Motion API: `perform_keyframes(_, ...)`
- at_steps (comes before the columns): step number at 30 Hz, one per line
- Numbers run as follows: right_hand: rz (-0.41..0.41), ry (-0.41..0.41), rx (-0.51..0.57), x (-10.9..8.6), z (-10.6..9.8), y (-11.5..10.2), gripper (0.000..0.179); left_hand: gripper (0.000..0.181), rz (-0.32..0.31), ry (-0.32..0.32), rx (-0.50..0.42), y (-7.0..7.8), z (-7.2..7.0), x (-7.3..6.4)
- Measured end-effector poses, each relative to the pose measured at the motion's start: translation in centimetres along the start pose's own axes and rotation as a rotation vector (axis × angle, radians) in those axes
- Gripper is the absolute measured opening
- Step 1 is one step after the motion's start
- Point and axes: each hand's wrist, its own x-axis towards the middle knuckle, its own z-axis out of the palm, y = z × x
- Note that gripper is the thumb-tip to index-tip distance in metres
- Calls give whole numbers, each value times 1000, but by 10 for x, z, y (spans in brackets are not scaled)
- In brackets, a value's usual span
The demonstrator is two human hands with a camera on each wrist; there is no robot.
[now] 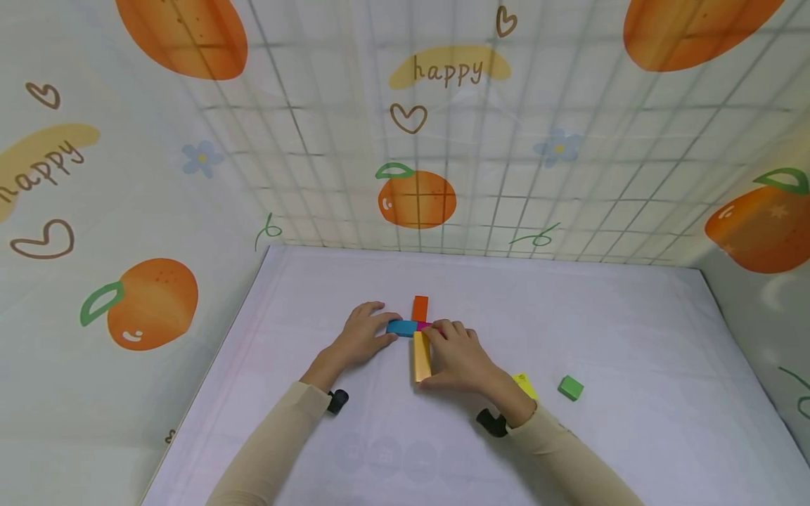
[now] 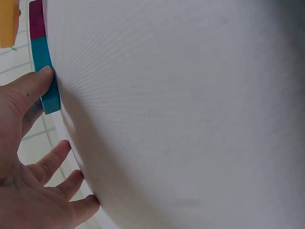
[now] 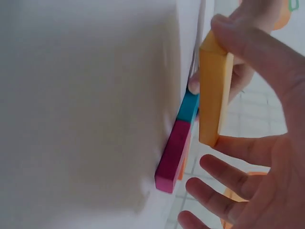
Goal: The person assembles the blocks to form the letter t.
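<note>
My left hand [image 1: 362,336] pinches the free end of a blue block [image 1: 402,328] between thumb and index finger; the other fingers are spread on the table. End to end with the blue block lies a magenta block [image 3: 172,155], partly hidden by my right hand in the head view. My right hand [image 1: 460,355] holds a light orange block [image 1: 421,357] by its two ends, thumb at the near end and index finger at the far end. In the right wrist view that block appears raised off the table. An orange-red block [image 1: 420,308] lies just beyond the blue and magenta row.
A yellow block [image 1: 524,385] lies partly behind my right wrist. Farther right on the white table [image 1: 633,450] sits a green block [image 1: 571,388]. A patterned cloth with oranges hangs behind and beside the table. Black wrist devices [image 1: 338,401] sit at both sleeves.
</note>
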Motion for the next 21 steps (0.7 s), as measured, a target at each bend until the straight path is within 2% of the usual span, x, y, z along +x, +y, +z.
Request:
perform_keyframes(8, 8, -9, -45, 6, 2, -15, 94, 40, 10, 1, -16, -1, 0, -1)
perform_keyframes(14, 36, -31, -98, 7, 6, -20, 95, 41, 9, 5, -11, 1, -1, -1)
perform_keyframes(21, 34, -15, -130, 7, 6, -23, 96, 40, 11, 6, -18, 3, -4, -3)
